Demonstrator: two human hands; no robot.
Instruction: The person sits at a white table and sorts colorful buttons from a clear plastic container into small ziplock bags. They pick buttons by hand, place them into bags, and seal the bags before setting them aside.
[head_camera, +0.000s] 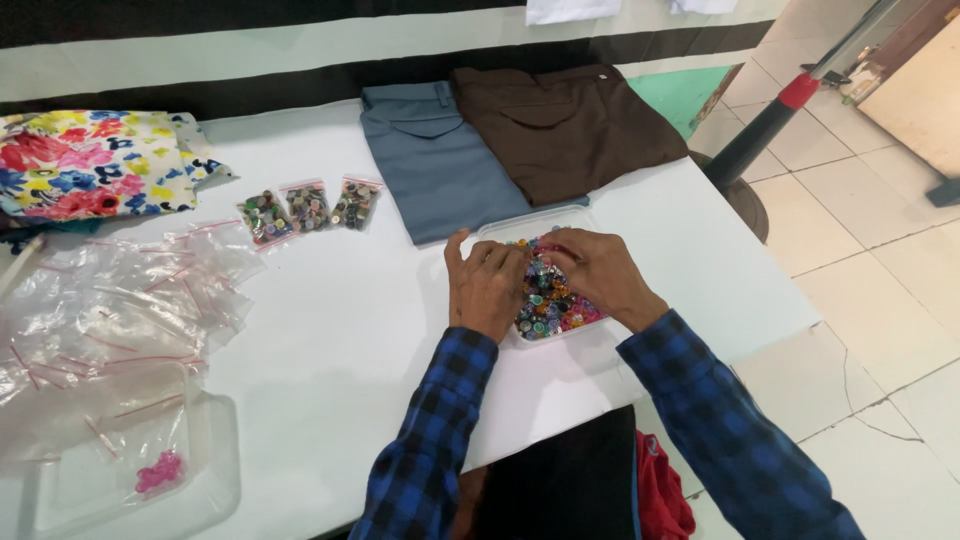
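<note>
1. Your left hand (487, 288) and right hand (600, 275) both rest in the tray (535, 224), fingers curled into the buttons (545, 305); can't tell if anything is pinched.
2. Tray sits on the counter (340, 320), just before the folded trousers (440, 160).
3. Three filled bags (308, 207) lie to the left; empty bags (110, 300) further left.

Bright, even overhead light on the white desk (330, 330); soft shadows, mild glare, slight blur, edges bend a little.
</note>
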